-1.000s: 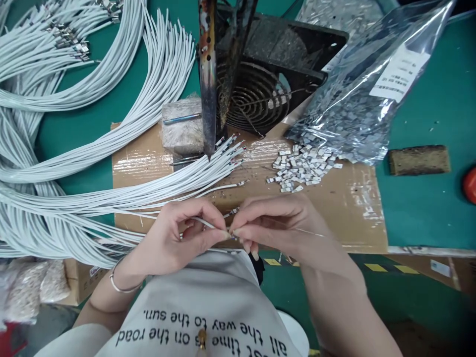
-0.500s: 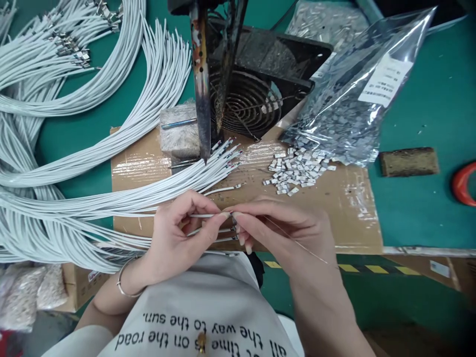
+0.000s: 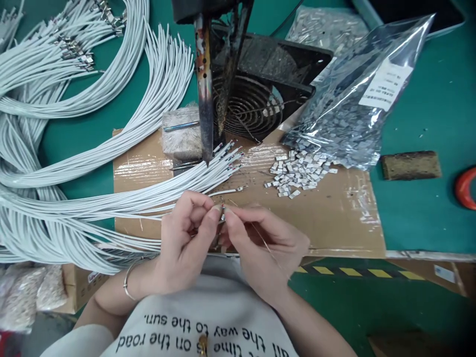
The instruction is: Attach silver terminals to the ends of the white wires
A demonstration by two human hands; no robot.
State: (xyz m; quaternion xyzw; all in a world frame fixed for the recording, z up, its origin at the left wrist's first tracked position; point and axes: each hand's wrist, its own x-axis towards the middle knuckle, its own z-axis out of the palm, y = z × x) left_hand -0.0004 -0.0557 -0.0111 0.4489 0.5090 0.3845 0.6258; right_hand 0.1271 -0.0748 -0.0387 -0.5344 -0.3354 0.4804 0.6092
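My left hand (image 3: 186, 238) and my right hand (image 3: 260, 243) meet fingertip to fingertip over the near edge of a taped cardboard sheet (image 3: 334, 213). Between the fingertips I pinch the stripped end of a white cable (image 3: 222, 213) with a tiny metal piece on it. A thin wire strand (image 3: 264, 240) runs across my right hand. A fan of white cables (image 3: 156, 191) with stripped ends lies on the cardboard just beyond my hands. Several small metal pieces (image 3: 297, 171) are scattered to the right of them.
A soldering iron tip (image 3: 205, 99) hangs over the cardboard in front of a black fan (image 3: 256, 99). A clear bag of metal pieces (image 3: 353, 109) lies at right. Big loops of white cable (image 3: 55, 148) cover the green table at left. A brown block (image 3: 411, 165) and a red object (image 3: 466, 188) sit at far right.
Both hands have drawn together and nearer to my body, with the right wrist pulled in. The cable end now sits pinched upright between the fingertips instead of lying flat.
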